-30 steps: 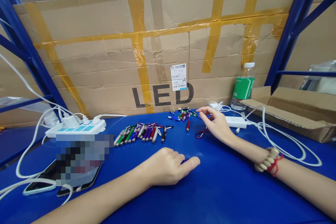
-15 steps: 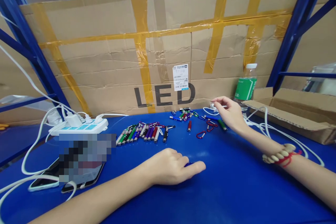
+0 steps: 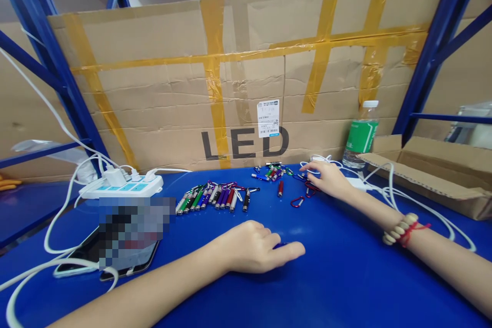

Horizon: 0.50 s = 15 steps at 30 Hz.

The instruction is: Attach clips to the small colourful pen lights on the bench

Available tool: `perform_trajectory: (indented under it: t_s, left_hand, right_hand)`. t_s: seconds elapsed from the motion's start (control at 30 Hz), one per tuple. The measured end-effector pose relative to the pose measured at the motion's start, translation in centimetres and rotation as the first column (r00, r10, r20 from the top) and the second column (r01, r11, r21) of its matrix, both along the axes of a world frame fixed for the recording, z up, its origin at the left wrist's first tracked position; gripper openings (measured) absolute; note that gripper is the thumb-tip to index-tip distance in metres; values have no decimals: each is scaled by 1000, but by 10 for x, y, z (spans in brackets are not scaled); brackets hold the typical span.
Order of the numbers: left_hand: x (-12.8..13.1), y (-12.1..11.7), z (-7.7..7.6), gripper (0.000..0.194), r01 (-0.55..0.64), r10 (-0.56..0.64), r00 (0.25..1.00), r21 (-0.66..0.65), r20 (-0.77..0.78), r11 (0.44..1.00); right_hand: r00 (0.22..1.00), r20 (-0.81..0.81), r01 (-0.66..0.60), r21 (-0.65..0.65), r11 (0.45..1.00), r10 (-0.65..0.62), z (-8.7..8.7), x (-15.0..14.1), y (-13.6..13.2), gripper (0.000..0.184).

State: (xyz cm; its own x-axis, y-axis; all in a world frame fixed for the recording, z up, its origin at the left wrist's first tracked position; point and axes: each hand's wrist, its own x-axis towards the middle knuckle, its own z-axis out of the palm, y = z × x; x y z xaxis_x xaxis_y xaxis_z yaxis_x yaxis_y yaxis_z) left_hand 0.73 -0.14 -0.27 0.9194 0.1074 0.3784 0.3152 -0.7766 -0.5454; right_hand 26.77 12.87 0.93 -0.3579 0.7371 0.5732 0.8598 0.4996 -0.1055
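Taking the left hand (image 3: 257, 247) as the clock's centre, with twelve at the far edge of the glossy blue table (image 3: 315, 287), things lie as follows. That hand rests low, its fingers curled and its thumb stretched out; a sliver of a small dark blue glossy piece (image 3: 280, 245) shows between them, the remainder hidden in the grip.

Between one and two o'clock, the right hand (image 3: 326, 178) reaches out palm down, fingers and thumb loosely parted. Whether it touches anything cannot be told, since its underside is hidden; red metal carabiner clips (image 3: 311, 187) lie just beside its thumb. A bracelet of pale beads (image 3: 400, 229) and a red cord (image 3: 413, 234) circle that wrist.

At eleven o'clock, a row of slim metallic tubes (image 3: 219, 198) in silver, black, green, blue, purple and red lies side by side, clips at the far ends. A loose cluster of similar tubes and clips (image 3: 273, 172) sits at twelve, with a single short red tube (image 3: 280, 189) nearer. One separate red carabiner (image 3: 297, 202) lies at one o'clock.

A white power strip (image 3: 123, 187) is at ten, a clear green-labelled bottle (image 3: 361, 136) between one and two, beyond the right hand.
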Motion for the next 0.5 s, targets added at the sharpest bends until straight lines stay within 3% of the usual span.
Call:
perform_trajectory:
  t_s: [0.23,0.37,0.5]
  left_hand:
    - [2,-3,7,22,-90,105,991,-165,86,982]
    - [2,-6,10,24,-126,149,985,-229,83,965]
    - [2,-6,10,25,-143,168,982,-233,88,962]
  right_hand:
    - [989,149,34,-150,988,-11,-10,-35,26,37]
    - [982,188,42,-164,986,-11,-12,-61,42,48]
    - [980,199,46,-147,988,-16,-7,-68,46,35]
